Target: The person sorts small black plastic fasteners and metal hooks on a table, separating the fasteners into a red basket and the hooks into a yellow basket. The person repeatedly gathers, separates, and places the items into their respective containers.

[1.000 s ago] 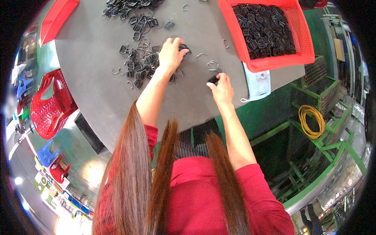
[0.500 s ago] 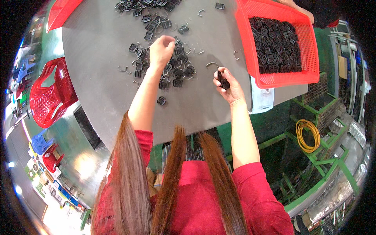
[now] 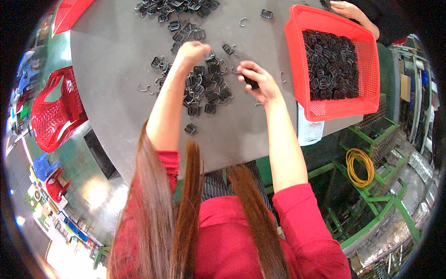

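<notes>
Dozens of small black buckles (image 3: 197, 88) lie in a loose cluster with thin metal hooks (image 3: 243, 22) on the grey surface (image 3: 116, 69), and one dark buckle piece (image 3: 251, 83) sits in the right hand (image 3: 262, 86), whose fingers are closed around it just right of the cluster. The left hand (image 3: 193, 51) hangs over the cluster's far edge, fingers curled and blurred; whether they grip anything, I cannot tell. Each buckle looks like moulded plastic: probably light, stiff, rather slick and hard to break, best pinched across its outer frame between thumb and forefinger, while the hooks, likely springy wire, may snag one another. The surface looks smooth and flat, so pieces should slide easily. At its right stands a red perforated basket (image 3: 320, 113) heaped with black pieces, a co-worker's hand (image 3: 346, 9) beyond; around it are a red plastic chair (image 3: 58, 111), a coiled yellow hose (image 3: 360, 179) and green metal framing (image 3: 409, 218).
</notes>
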A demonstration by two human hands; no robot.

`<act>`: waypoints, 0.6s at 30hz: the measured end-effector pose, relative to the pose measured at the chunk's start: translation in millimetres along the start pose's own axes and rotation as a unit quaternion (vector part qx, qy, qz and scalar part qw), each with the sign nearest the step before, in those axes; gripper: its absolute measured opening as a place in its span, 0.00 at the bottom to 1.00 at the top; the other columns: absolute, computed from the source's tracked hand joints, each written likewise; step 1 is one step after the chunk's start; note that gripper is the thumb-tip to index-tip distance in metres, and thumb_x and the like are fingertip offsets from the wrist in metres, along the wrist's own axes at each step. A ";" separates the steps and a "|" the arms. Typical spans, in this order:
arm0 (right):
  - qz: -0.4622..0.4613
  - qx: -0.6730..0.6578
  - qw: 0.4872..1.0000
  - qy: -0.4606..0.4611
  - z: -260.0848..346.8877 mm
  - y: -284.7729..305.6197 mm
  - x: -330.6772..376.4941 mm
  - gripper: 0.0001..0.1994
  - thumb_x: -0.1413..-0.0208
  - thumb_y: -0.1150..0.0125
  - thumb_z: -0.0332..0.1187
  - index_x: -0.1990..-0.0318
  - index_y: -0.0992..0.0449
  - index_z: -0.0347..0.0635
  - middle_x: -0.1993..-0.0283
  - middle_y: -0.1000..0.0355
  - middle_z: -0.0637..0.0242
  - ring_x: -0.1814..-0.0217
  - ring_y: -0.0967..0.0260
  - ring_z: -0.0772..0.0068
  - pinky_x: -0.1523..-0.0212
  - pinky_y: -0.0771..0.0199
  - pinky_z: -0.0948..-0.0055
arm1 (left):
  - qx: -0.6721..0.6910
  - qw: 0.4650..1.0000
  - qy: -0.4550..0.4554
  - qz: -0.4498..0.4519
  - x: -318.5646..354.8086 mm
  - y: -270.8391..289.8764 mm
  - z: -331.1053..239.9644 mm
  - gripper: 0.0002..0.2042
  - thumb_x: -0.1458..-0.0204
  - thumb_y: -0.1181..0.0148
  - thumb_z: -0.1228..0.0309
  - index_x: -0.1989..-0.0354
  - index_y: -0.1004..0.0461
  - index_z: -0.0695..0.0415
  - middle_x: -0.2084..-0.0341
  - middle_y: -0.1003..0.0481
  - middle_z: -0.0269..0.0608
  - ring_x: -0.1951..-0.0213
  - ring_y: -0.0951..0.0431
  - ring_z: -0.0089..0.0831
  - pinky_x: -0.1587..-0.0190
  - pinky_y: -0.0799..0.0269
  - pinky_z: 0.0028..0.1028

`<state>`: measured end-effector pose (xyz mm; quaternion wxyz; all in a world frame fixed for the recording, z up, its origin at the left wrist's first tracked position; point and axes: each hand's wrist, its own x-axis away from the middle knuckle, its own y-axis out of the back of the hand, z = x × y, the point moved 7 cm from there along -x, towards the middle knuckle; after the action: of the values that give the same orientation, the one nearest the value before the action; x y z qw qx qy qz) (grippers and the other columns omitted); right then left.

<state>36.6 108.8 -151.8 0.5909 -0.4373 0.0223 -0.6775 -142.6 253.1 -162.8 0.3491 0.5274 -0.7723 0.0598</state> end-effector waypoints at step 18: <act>-0.227 0.627 0.731 0.142 79.4 -3.0 -34.5 0.17 0.55 0.36 0.46 0.70 0.20 0.39 0.74 0.24 0.63 0.71 0.29 0.74 0.66 0.31 0.72 | -0.340 0.900 -0.165 -0.217 69.4 -20.8 -10.0 0.26 0.59 0.34 0.57 0.53 0.32 0.55 0.57 0.32 0.42 0.52 0.33 0.41 0.53 0.33 0.37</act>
<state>80.6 176.6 -120.7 0.5497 0.1420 -0.4243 -0.7055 -133.9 195.0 -119.3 0.3789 0.5335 -0.6584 -0.3718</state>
